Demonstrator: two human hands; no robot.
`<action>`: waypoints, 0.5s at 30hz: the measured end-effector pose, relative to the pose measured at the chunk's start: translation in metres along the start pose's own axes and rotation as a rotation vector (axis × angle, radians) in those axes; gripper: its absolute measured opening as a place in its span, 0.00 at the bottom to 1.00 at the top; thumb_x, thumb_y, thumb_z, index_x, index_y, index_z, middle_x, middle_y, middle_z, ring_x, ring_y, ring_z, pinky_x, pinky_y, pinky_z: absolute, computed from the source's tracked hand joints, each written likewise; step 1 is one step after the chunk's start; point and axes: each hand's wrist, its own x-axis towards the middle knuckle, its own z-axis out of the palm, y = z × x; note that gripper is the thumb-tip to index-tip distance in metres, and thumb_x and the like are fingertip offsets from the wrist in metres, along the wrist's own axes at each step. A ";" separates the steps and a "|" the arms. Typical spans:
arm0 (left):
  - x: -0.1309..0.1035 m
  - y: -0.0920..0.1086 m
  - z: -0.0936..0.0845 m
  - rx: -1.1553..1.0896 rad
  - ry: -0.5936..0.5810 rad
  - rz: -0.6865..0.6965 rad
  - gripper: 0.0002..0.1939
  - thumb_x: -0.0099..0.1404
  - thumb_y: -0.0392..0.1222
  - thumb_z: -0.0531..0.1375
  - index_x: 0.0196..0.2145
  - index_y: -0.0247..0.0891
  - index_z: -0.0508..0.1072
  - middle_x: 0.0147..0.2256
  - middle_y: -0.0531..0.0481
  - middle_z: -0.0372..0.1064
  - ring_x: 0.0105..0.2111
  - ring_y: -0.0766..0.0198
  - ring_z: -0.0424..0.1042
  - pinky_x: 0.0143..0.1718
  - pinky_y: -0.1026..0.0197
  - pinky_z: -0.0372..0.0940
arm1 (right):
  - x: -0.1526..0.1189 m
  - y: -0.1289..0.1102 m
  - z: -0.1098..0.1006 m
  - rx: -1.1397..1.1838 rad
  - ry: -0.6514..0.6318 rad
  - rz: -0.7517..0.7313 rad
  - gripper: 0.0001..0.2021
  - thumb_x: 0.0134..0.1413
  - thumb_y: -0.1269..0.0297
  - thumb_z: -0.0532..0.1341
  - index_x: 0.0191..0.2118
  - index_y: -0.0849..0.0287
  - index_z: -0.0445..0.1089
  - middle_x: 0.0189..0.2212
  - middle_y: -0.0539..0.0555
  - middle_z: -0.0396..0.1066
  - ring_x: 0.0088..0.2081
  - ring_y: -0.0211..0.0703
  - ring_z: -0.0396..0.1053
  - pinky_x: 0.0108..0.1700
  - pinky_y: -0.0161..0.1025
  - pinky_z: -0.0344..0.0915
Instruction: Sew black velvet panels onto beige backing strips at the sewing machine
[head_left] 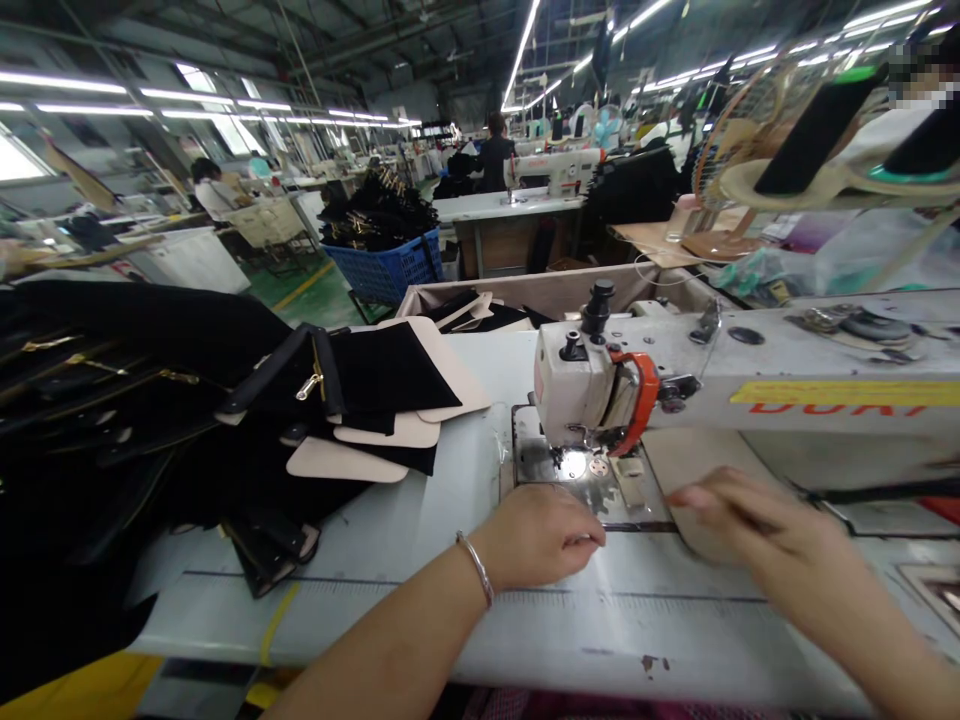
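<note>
The left hand (536, 535), a bracelet (475, 568) at its wrist, is curled in at the near edge of the metal plate (536, 455) under the sewing machine (592, 385), and the right hand (750, 510), blurred, is bent over a cream panel (694, 465) lying beneath the machine's arm; I cannot tell whether either pinches anything. To the left on the table (420, 540) lies a heap of black pieces (394, 370) with zips, and beyond stand a blue basket (384, 272) and another sewing machine (559, 172).
</note>
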 end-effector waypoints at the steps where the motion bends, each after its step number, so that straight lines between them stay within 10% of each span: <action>1: 0.000 0.000 0.001 0.009 -0.008 0.019 0.09 0.62 0.33 0.58 0.37 0.39 0.78 0.35 0.50 0.76 0.37 0.62 0.73 0.43 0.62 0.64 | 0.010 -0.002 0.018 0.024 -0.054 -0.005 0.12 0.61 0.52 0.56 0.35 0.51 0.73 0.34 0.52 0.73 0.33 0.37 0.71 0.35 0.33 0.67; 6: -0.001 -0.003 0.004 0.026 -0.020 0.053 0.08 0.64 0.35 0.58 0.37 0.39 0.77 0.36 0.50 0.76 0.37 0.63 0.73 0.44 0.63 0.64 | 0.043 -0.014 0.086 -0.019 -0.070 0.077 0.14 0.55 0.51 0.58 0.36 0.53 0.75 0.31 0.55 0.74 0.31 0.45 0.71 0.31 0.38 0.64; 15: -0.001 -0.008 -0.001 -0.165 -0.028 -0.067 0.06 0.62 0.36 0.59 0.34 0.38 0.77 0.33 0.50 0.75 0.35 0.63 0.73 0.39 0.63 0.65 | 0.054 -0.012 0.104 -0.053 -0.054 0.129 0.13 0.55 0.55 0.56 0.26 0.56 0.70 0.25 0.54 0.73 0.28 0.45 0.71 0.31 0.40 0.62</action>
